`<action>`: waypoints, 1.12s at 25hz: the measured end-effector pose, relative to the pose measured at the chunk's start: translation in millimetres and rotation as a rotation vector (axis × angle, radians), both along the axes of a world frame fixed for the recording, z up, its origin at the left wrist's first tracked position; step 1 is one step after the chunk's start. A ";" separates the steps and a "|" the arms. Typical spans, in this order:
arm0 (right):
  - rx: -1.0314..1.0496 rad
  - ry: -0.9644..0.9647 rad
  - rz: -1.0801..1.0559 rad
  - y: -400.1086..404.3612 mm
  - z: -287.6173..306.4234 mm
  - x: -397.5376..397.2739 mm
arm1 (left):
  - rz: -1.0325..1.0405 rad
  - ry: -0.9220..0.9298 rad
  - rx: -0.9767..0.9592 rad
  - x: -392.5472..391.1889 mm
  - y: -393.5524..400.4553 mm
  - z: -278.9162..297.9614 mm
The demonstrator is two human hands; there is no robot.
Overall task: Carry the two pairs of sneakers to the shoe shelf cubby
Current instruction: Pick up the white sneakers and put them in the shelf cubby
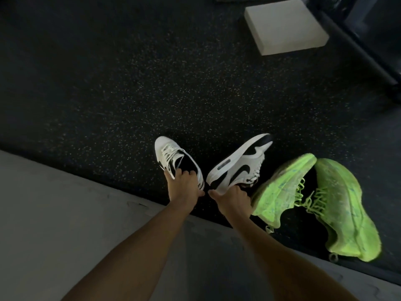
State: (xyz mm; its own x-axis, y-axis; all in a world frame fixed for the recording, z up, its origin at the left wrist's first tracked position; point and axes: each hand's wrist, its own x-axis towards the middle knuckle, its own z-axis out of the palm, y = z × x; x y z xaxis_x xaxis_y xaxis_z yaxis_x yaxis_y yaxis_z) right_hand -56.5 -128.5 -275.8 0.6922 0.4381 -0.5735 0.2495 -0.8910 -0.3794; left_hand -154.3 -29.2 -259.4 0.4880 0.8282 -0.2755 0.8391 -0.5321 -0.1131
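Observation:
Two white-and-black sneakers are in my hands over the dark speckled floor. My left hand (184, 183) grips the heel opening of the left white sneaker (171, 155), whose toe points away. My right hand (233, 197) holds the heel of the right white sneaker (240, 161), tipped on its side with the sole facing left. To the right, a neon green pair lies on the floor: one green sneaker (284, 187) leans on its side beside my right hand, the other green sneaker (345, 207) lies further right. No shoe shelf is in view.
A pale foam block (286, 27) rests on the floor at the upper right, next to a dark equipment frame (373, 51). A grey floor strip (65, 213) runs diagonally under my arms, bordering the dark speckled mat (130, 83).

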 end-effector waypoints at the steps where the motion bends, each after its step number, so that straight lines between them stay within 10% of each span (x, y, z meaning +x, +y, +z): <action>1: 0.015 0.043 -0.023 0.0 -1.7 0.3 | 0.017 -0.024 -0.006 0.2 -2.0 -1.4; 6: 0.156 0.053 -0.153 -2.5 -1.4 0.5 | 0.040 -0.105 0.000 -5.4 -7.2 -4.8; 14: 0.131 -0.544 0.354 18.9 27.6 -4.2 | 0.057 0.025 0.121 -31.6 -13.6 6.0; 28: -0.174 -0.736 0.551 0.7 17.6 35.5 | 0.110 0.036 0.007 -29.7 -20.7 13.1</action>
State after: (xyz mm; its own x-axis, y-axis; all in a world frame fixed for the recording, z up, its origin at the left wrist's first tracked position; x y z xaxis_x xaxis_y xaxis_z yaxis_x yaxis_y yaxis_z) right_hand -21.0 -127.8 -258.2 0.6271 0.7620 -0.1618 0.7783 -0.6046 0.1693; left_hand -183.9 -49.9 -246.3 0.3841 0.8781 -0.2854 0.8876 -0.4363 -0.1477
